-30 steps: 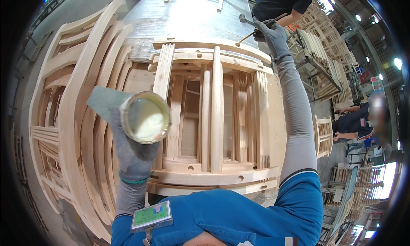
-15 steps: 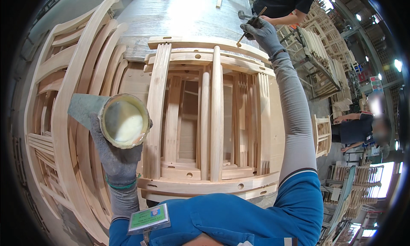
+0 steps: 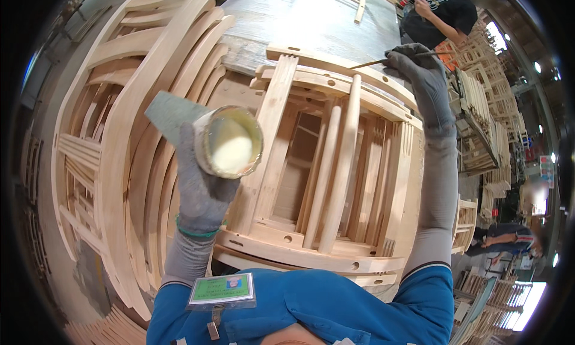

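My left hand (image 3: 206, 192), in a grey glove, is closed around a round cup (image 3: 205, 147) with pale creamy liquid (image 3: 232, 154) inside. A flat grey-green piece (image 3: 173, 115) juts out at the cup's left. My right hand (image 3: 422, 81), gloved too, pinches a thin stick (image 3: 368, 63). The stick lies nearly level, its left tip at the far rail (image 3: 335, 63) of a wooden frame, near the top of a round spindle (image 3: 344, 153); I cannot tell whether it touches. Below me the frames are stacked, with slots and round holes in their rails.
Several curved wooden chair parts (image 3: 135, 99) stand stacked at the left. Beyond the frames is a film-covered table (image 3: 323, 21) with wooden pieces on it. A person (image 3: 443, 15) in black works at the far right. More stacked frames (image 3: 482, 105) line the right side.
My view has swung, shifting the frames rightward and tilting them. The stick has gone from steeply slanted to nearly level, its tip now further left along the far rail. The left hand still holds the cup.
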The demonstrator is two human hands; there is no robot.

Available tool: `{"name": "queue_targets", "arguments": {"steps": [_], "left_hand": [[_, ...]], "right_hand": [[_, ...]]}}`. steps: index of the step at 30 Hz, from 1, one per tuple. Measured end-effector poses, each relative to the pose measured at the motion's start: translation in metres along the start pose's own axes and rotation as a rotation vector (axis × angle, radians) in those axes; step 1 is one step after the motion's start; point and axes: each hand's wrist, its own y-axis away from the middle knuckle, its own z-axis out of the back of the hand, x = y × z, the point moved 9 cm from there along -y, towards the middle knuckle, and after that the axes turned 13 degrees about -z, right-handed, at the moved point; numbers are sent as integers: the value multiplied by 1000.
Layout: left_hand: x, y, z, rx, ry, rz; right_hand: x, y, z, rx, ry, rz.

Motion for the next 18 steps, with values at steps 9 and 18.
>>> {"name": "queue_targets", "arguments": {"steps": [9, 18], "left_hand": [[4, 13, -12, -23, 25, 99], [-11, 21, -13, 39, 140, 124]], "right_hand": [[42, 107, -150, 457, -235, 146], [-27, 105, -172, 390, -858, -545]]}}
